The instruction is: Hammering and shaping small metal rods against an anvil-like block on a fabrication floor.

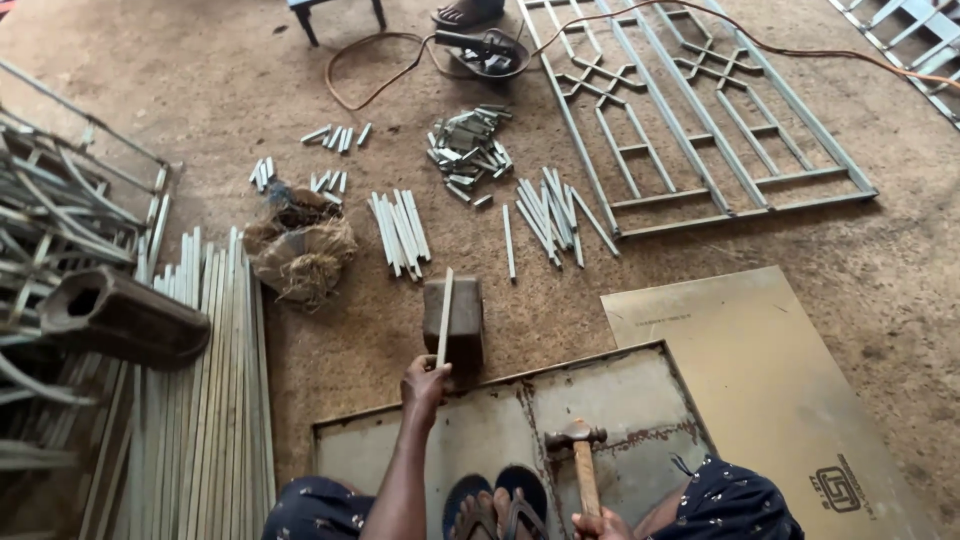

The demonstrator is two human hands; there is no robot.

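My left hand (423,385) grips a short pale metal strip (444,318) and holds it on end against a dark metal block (462,322) standing on the ground. My right hand (597,524), at the bottom edge, holds the wooden handle of a hammer (577,450). The hammer's head rests just above a rusty framed metal sheet (640,400) lying in front of me. My feet in sandals (497,512) rest on that sheet.
Cut metal strips (401,230) lie in small piles on the dirt floor, with a heap of short offcuts (468,150). A welded window grille (690,110) lies at the upper right. Long bars (205,400) and a dark pipe (120,315) sit on the left. A board (760,380) lies on the right.
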